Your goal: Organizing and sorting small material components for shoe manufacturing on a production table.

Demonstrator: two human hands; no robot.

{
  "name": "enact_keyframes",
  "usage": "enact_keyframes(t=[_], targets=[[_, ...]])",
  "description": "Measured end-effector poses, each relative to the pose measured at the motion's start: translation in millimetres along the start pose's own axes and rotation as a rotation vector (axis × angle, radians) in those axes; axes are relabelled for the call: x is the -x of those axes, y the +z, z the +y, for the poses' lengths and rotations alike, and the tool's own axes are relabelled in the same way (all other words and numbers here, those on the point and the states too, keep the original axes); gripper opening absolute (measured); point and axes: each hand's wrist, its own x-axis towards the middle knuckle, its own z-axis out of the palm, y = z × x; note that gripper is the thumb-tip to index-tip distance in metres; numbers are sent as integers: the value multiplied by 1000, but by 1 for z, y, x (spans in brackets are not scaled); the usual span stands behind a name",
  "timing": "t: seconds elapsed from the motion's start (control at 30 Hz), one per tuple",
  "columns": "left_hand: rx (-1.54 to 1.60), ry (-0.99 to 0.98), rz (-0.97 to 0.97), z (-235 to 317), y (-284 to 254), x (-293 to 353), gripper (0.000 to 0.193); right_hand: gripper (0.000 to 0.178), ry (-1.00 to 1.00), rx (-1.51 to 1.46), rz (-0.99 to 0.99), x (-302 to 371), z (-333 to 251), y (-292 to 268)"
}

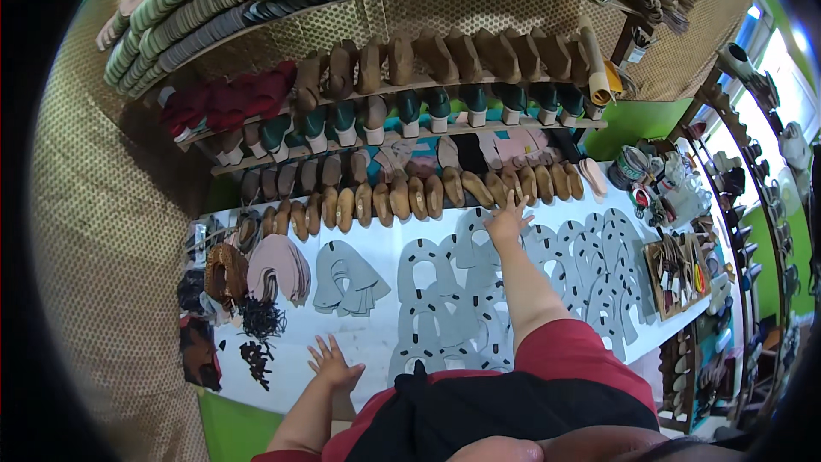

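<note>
My right hand (507,221) reaches far across the white table (333,338), its fingers stretched out and apart. It is at the far edge of several grey U-shaped shoe-upper pieces (432,295) laid out in rows, each with small black tabs. Its fingertips come close to a row of wooden shoe lasts (399,201); whether they touch anything cannot be made out. Near the front edge, my left hand (335,368) hovers with fingers spread and nothing in them. Beyond it sits a fanned stack of plain grey pieces (355,269). A heap of small black strips (259,318) lies to its left.
A stack of pinkish pieces (278,265) and a brown bundle (227,274) occupy the table's left. At the right end stand a wooden tool tray (676,278) and plastic bags (680,192). Shelves behind hold brown lasts (436,56), green lasts (437,103) and stacked soles (192,26).
</note>
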Motion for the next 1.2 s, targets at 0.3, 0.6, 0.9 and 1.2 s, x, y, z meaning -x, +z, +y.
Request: enact_keyframes(t=[0.3, 0.6, 0.9, 1.2], targets=[[-4, 3, -74, -7, 2, -13, 134, 87, -310, 72, 142, 45, -9, 43], [-25, -4, -94, -12, 5, -20, 136, 83, -231, 264, -197, 54, -26, 26], [1, 32, -67, -18, 7, -19, 136, 83, -220, 247, -278, 60, -28, 16], [0, 59, -38, -19, 5, -14, 136, 74, -404, 178, -175, 114, -114, 38]])
